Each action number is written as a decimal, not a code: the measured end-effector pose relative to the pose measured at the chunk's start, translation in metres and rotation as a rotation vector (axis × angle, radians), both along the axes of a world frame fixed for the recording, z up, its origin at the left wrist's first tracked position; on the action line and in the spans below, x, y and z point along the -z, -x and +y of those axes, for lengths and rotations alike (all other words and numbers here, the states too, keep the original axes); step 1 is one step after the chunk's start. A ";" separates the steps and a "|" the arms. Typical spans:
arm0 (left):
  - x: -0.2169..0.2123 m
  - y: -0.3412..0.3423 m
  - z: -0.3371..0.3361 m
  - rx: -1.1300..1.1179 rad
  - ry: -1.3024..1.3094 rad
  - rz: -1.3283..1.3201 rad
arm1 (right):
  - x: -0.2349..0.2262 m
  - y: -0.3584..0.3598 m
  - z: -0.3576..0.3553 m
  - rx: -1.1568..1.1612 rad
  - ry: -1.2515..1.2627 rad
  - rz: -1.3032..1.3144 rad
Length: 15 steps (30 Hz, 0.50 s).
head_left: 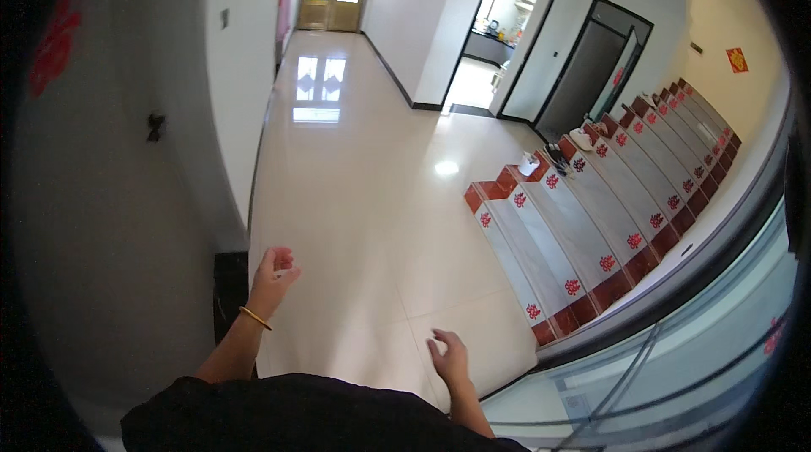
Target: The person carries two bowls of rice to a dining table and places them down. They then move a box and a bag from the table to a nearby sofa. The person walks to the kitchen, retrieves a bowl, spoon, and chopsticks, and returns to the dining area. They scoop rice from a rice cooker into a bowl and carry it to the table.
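Observation:
My left hand (274,276) is raised in front of me, over the floor and close to the wall's end at the left. Its fingers are loosely bent and apart, with nothing in them. A gold-coloured bangle (256,318) circles that wrist. My right hand (450,357) hangs lower and nearer, above the glossy cream tiled floor (380,224). Thumb and fingers there curve apart around nothing. Neither hand touches any object.
At the right rises a staircase (583,207) with red decorations; shoes (581,138) and a white item (529,164) sit on its steps. A glass panel (625,384) is at the lower right. Ahead are an open doorway (486,72), a dark door (583,72) and golden double doors (331,14).

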<state>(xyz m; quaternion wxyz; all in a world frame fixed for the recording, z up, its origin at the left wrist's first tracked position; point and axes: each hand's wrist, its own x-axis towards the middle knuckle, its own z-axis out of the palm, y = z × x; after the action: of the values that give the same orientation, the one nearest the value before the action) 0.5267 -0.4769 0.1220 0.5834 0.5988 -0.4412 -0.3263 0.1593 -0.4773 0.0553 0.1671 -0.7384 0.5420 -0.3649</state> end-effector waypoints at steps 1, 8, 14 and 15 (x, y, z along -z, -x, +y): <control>-0.002 0.001 -0.035 0.067 0.020 0.005 | 0.004 0.014 -0.020 0.066 0.005 0.003; -0.004 0.045 -0.295 0.378 -0.014 -0.079 | 0.015 0.065 -0.167 0.512 0.002 0.021; -0.019 0.062 -0.515 0.348 0.019 -0.134 | -0.007 0.102 -0.402 0.541 0.063 0.067; -0.023 0.061 -0.546 0.339 0.029 -0.134 | -0.021 0.092 -0.452 0.451 0.101 0.040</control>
<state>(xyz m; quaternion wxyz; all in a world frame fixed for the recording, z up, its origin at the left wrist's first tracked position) 0.4655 -1.0231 0.1446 0.4978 0.5279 -0.5784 -0.3728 0.0669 -0.9290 0.0760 0.0334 -0.6132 0.6776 -0.4047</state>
